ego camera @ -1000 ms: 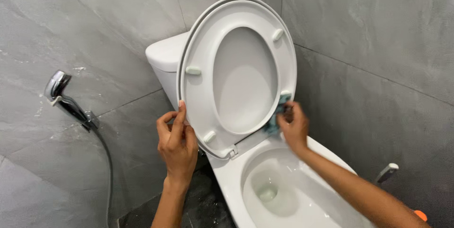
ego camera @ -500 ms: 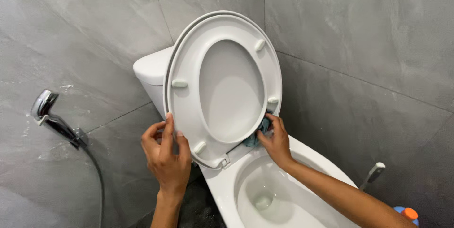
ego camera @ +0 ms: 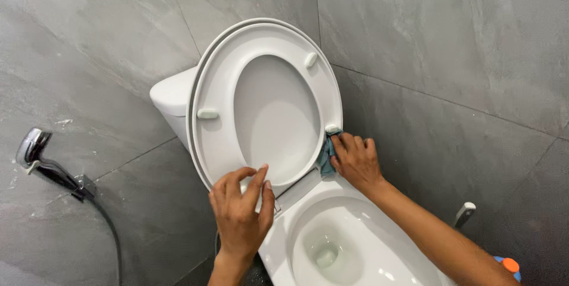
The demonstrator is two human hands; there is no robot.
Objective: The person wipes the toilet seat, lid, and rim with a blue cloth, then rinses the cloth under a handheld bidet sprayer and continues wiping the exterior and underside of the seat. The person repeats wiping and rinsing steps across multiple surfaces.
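Much of the teal cloth (ego camera: 325,157) is hidden under the right hand (ego camera: 355,160), so only a crumpled strip of it shows, pressed against the lower right edge of the raised toilet seat (ego camera: 216,123). That hand is clenched on the cloth, fingers bent over it, just below one of the seat's small white bumpers (ego camera: 332,128). The left hand (ego camera: 242,215) sits in front of the seat's lower rim near the hinge, fingers loosely curled and holding nothing; thumb and forefinger are a little apart, and whether the fingertips actually touch the rim is hard to tell, since the hand covers that spot (the hinge itself is mostly behind it). The seat stands upright against its lid (ego camera: 201,69), with the white tank (ego camera: 169,93) only partly visible behind. The bowl (ego camera: 332,238) is cut off by the bottom edge. At the left, a chrome sprayer (ego camera: 35,155) hangs on the grey tiled wall (ego camera: 444,37), its hose running out of view. At the lower right corner, a blue bottle with an orange cap (ego camera: 508,265) is barely in frame, next to a white-tipped handle (ego camera: 464,213).
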